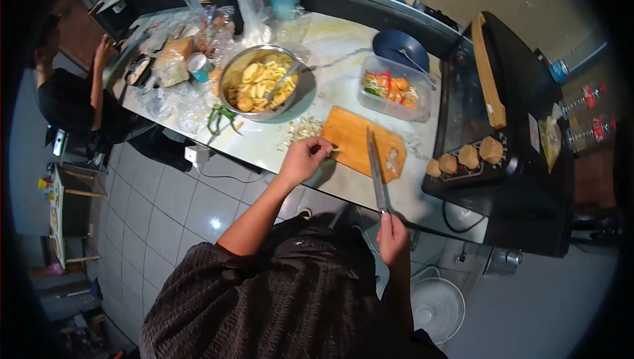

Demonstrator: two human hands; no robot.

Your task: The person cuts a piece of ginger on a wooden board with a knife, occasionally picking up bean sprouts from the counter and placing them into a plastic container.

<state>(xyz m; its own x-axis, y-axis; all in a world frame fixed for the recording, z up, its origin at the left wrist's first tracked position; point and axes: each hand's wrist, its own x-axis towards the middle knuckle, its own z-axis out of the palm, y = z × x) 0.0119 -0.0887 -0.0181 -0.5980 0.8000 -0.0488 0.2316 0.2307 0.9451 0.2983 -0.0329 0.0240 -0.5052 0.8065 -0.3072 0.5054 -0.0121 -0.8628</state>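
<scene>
My right hand [393,239] is closed round the handle of a long kitchen knife [376,167], whose blade lies across the wooden cutting board [347,136]. Above the board's left edge, my left hand [307,161] pinches a small pale piece [335,149], too small to name for certain. Beside that hand, a loose pile of thin pale strands [304,129], looking like bean sprouts, rests on the counter. Some small whitish bits [393,159] lie at the board's right end.
A metal bowl [290,98] of yellow slices stands behind, near green chillies [221,120]. A clear container [413,109] holds cut vegetables beside a dark blue dish [396,45]. On the right is a black oven [498,95]. Another person [86,98] stands at the left.
</scene>
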